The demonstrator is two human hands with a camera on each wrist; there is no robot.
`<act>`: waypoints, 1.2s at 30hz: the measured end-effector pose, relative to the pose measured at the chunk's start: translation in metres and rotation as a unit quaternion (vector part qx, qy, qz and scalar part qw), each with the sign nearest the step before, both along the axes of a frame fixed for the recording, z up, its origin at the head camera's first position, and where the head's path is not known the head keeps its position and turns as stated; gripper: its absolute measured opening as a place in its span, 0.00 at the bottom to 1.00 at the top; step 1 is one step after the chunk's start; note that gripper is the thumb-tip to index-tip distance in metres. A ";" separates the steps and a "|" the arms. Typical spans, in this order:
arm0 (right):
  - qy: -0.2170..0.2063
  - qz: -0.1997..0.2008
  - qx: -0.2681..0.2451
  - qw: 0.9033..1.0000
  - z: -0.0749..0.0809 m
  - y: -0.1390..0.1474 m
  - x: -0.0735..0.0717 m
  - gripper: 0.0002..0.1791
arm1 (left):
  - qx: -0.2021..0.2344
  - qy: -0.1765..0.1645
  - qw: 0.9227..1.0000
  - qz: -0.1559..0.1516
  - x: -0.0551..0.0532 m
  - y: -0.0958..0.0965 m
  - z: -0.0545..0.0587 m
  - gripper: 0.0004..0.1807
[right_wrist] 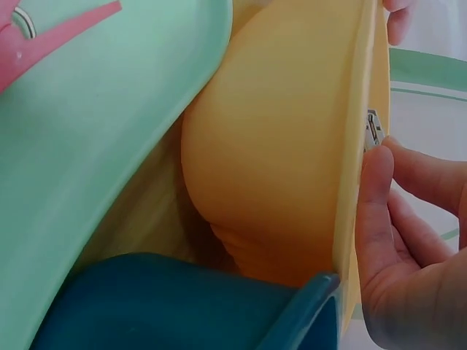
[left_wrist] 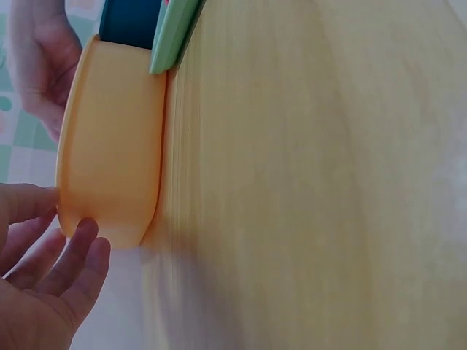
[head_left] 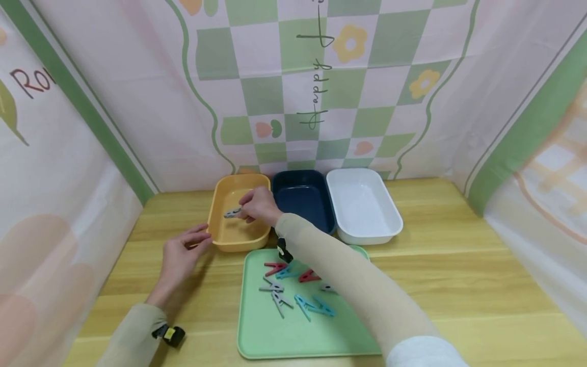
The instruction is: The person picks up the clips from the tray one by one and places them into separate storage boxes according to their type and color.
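My right hand pinches a grey clothespin between thumb and fingertips, over the inside of the yellow bin. In the right wrist view the clothespin shows just beyond the bin's rim, its other end covered by the fingers. At the bin's near left corner is my left hand, fingers loosely spread and fingertips against the rim and outer wall. Several red, blue and grey clothespins lie on the green tray in front of the bins.
A dark blue bin stands right beside the yellow one, then a white bin. All sit along the back of the wooden table, before a patterned cloth. My right forearm passes over the tray and hides part of it.
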State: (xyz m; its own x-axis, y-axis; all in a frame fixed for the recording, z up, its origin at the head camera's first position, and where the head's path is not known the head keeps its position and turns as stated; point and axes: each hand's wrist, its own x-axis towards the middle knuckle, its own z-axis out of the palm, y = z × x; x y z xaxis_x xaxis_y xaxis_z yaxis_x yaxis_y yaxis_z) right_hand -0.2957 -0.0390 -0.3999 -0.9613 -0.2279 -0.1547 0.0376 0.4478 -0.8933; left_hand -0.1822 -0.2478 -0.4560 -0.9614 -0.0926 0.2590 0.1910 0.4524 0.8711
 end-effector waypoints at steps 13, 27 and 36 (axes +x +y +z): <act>0.003 0.036 -0.033 0.999 0.009 0.018 0.014 0.15 | 0.001 0.006 1.000 -0.001 0.001 -0.001 -0.001 0.08; 0.059 0.085 -0.032 0.994 0.029 0.079 0.052 0.12 | 0.007 0.008 1.000 0.011 0.001 0.002 -0.001 0.08; 0.076 0.079 -0.028 0.994 0.029 0.110 0.079 0.12 | 0.015 0.000 1.000 0.014 0.002 0.003 -0.002 0.08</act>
State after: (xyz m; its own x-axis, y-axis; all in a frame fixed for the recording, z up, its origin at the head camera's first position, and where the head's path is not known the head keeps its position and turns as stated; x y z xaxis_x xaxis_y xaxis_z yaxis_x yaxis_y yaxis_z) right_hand -0.2169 0.0712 -0.3711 -0.9244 -0.3814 0.0070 -0.1668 0.3876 -0.9066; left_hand -0.1805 -0.2447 -0.4576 -0.9582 -0.1281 0.2560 0.1787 0.4311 0.8844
